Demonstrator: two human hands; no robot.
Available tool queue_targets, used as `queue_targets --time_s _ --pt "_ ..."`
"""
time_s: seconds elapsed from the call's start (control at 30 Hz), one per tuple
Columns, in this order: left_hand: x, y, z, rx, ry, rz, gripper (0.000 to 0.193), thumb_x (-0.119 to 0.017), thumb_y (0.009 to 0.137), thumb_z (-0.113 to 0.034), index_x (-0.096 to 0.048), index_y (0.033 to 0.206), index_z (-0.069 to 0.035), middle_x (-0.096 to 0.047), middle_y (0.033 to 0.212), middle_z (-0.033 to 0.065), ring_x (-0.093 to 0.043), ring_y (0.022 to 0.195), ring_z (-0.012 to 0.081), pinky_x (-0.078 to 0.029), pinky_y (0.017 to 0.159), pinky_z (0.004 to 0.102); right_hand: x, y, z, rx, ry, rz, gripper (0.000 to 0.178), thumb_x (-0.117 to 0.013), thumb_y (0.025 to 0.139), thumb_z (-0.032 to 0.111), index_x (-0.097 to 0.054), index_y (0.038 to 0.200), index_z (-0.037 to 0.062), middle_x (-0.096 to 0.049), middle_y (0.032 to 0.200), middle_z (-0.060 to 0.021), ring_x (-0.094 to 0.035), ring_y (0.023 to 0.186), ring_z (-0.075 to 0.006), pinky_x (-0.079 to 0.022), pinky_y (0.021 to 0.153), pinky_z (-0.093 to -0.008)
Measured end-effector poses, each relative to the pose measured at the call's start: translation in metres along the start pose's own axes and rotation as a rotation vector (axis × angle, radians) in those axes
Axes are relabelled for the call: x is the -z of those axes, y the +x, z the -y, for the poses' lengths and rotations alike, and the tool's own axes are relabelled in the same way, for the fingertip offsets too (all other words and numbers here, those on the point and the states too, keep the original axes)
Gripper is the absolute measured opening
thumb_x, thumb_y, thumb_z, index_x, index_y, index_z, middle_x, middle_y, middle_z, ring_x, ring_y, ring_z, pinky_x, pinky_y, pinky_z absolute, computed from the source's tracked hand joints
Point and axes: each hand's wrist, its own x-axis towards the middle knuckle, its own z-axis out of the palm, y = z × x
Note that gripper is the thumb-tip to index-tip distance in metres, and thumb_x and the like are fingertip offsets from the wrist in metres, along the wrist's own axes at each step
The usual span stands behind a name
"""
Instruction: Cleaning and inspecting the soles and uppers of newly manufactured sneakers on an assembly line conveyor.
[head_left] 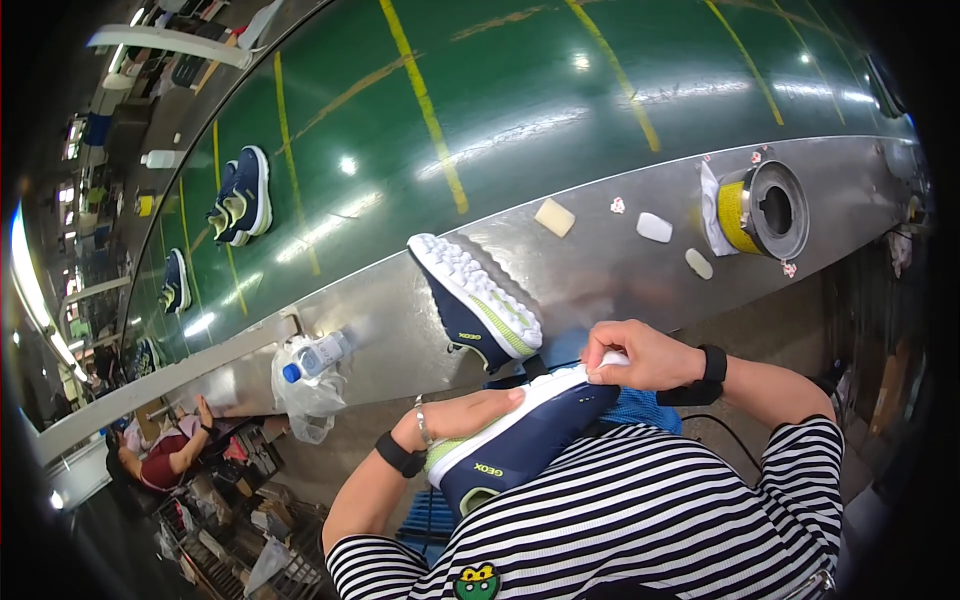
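Observation:
A navy sneaker [545, 425] with a white sole and lime trim lies tilted on its side against my striped shirt. My left hand [470, 412] is closed along its sole near the heel. At the toe end, my right hand [645, 358] pinches a small white piece [612, 360] against the sole edge. Whether that piece is a cloth or an eraser, I cannot make out. Just beyond my hands, a matching sneaker [475, 300] rests on the metal ledge on its side, its knobbly white sole facing away from me.
Yellow lines cross the green conveyor belt [520, 120], which carries several navy sneakers [240, 195] at left. On the metal ledge [600, 260] sit a yellow block [554, 217], white pads [654, 227] and a yellow-banded tin [765, 210]. A bottle [318, 356] hangs bagged; another person [175, 450] sits farther left.

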Motion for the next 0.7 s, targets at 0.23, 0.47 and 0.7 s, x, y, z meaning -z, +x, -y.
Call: queue_targets --time_s 0.23,0.47,0.7 --pt "0.004 0.001 -0.010 0.110 0.129 0.048 0.069 -0.023 0.093 -0.053 -0.042 0.124 0.006 -0.054 0.115 0.0149 -0.052 0.101 0.0173 -0.039 0.091 0.0260 -0.008 0.011 0.014 -0.033 -0.181 0.027 0.009 -0.065 0.072 0.012 -0.060 0.076 0.0065 -0.050 0.079 -0.0050 -0.049 0.080 -0.0173 -0.038 0.073 -0.0275" --pt "0.005 0.002 -0.007 0.072 0.202 0.007 0.068 -0.022 0.094 -0.051 -0.044 0.123 0.006 -0.054 0.116 0.0162 -0.052 0.103 0.0189 -0.038 0.092 0.0269 -0.024 0.025 0.021 0.028 -0.192 0.071 0.010 -0.070 0.071 0.011 -0.063 0.077 0.0059 -0.050 0.079 -0.0039 -0.049 0.080 -0.0157 -0.038 0.073 -0.0269" --pt "0.006 0.003 -0.001 -0.018 0.202 0.030 0.069 -0.020 0.094 -0.052 -0.030 0.133 0.004 -0.038 0.134 0.0194 -0.038 0.122 0.0238 -0.027 0.103 0.0291 -0.014 0.014 0.018 -0.101 -0.059 0.037 0.011 -0.070 0.070 0.008 -0.061 0.075 0.0033 -0.052 0.087 -0.0051 -0.050 0.086 -0.0147 -0.040 0.074 -0.0261"
